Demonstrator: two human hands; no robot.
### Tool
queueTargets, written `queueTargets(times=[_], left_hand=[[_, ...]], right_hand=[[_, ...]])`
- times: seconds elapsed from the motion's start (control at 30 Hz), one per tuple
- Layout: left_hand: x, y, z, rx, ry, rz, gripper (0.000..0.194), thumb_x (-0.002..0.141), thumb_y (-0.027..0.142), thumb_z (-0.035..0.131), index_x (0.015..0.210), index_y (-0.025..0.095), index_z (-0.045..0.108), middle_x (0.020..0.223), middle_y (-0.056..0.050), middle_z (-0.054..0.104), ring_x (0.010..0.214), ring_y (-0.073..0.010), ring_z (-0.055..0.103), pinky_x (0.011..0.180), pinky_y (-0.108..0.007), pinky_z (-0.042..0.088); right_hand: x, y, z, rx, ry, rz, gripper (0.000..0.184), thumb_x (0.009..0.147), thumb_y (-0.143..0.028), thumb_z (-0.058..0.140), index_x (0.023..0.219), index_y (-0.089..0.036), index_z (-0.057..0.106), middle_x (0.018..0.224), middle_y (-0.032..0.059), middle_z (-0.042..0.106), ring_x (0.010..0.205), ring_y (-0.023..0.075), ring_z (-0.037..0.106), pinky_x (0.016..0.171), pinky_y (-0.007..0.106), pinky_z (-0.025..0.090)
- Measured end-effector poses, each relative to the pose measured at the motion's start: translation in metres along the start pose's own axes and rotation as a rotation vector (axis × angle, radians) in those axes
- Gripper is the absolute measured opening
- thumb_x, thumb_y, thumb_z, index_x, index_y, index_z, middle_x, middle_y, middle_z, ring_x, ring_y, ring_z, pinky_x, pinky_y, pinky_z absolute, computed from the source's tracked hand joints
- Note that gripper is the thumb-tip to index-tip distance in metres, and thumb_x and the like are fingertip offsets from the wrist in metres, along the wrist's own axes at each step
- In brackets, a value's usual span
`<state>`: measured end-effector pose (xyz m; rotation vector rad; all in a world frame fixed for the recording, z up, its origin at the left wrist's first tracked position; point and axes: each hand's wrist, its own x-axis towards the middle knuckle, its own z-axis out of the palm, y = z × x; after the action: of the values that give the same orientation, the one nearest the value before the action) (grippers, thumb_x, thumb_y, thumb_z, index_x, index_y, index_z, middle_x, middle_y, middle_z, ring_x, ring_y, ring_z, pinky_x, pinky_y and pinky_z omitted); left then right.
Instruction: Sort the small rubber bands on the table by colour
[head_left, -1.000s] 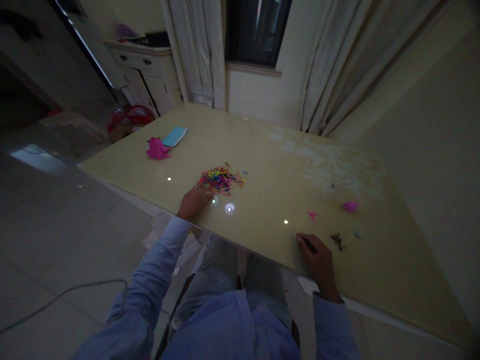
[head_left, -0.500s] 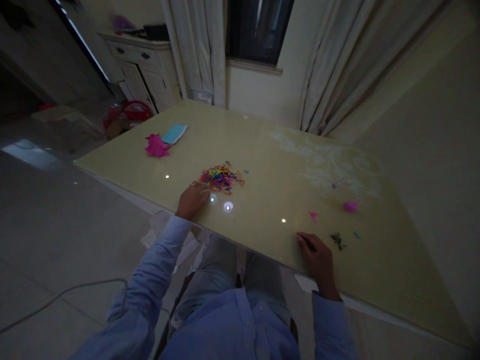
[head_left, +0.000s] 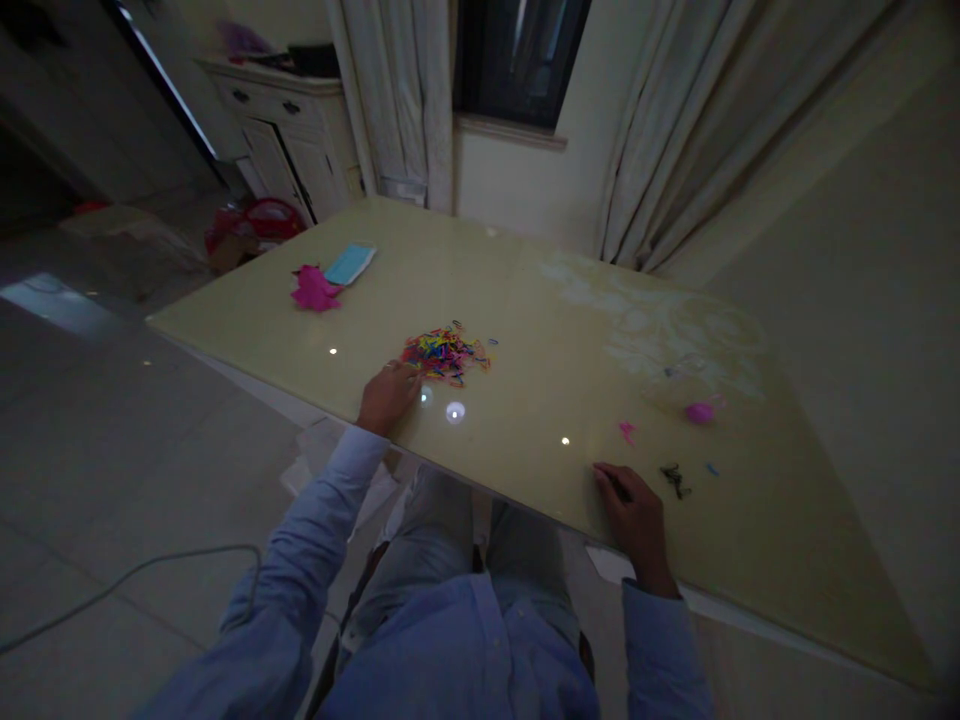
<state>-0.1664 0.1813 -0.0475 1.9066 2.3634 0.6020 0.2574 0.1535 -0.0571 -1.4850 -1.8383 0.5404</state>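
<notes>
A loose heap of small multicoloured loops, like rubber bands (head_left: 448, 352), lies mid-table. At its near left edge, my left hand (head_left: 390, 393) rests with fingers stretched out and tips touching the heap; a ring shows on one finger. My right hand (head_left: 632, 508) lies at the table's near edge, fingers curled and thumb against them; whatever they may hold is hidden. Just right of it is a small group of black loops (head_left: 675, 480). A few pink loops (head_left: 627, 432) lie beyond that hand, and a blue piece (head_left: 712, 469) is farther right.
The glossy yellowish table (head_left: 480, 270) reflects several lights. Far left on it are a crumpled pink thing (head_left: 315, 289) and a light-blue flat packet (head_left: 351, 264). A purple-pink lump (head_left: 700, 412) with clear plastic sits at right. A cabinet (head_left: 281, 130) and curtains stand behind.
The view has shifted very slightly. My left hand stays at the edge of the heap with hardly any movement, and my right hand keeps its place.
</notes>
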Motion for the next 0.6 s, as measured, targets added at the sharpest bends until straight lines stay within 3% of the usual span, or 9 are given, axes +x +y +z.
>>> queueTargets(times=[0.37, 0.6], left_hand=[[-0.0013, -0.0020, 0.0021, 0.063, -0.038, 0.033, 0.028, 0.094, 0.031, 0.044, 0.093, 0.018, 0.069, 0.103, -0.011, 0.064, 0.092, -0.0224, 0.061, 0.073, -0.030, 0.046], [0.0037, -0.0037, -0.0019, 0.065, -0.023, -0.042, 0.032, 0.096, 0.033, 0.042, 0.104, 0.017, 0.068, 0.111, -0.011, 0.063, 0.096, -0.0218, 0.062, 0.073, -0.029, 0.047]], right_hand=[[-0.0006, 0.0016, 0.0001, -0.016, 0.005, -0.014, 0.030, 0.087, -0.045, 0.055, 0.089, -0.020, 0.071, 0.090, 0.0083, 0.072, 0.081, 0.0224, 0.067, 0.073, 0.033, 0.053], [-0.0006, 0.0029, 0.0012, -0.034, 0.009, -0.029, 0.031, 0.088, -0.046, 0.054, 0.089, -0.019, 0.071, 0.089, 0.0084, 0.072, 0.080, 0.0214, 0.067, 0.073, 0.032, 0.052]])
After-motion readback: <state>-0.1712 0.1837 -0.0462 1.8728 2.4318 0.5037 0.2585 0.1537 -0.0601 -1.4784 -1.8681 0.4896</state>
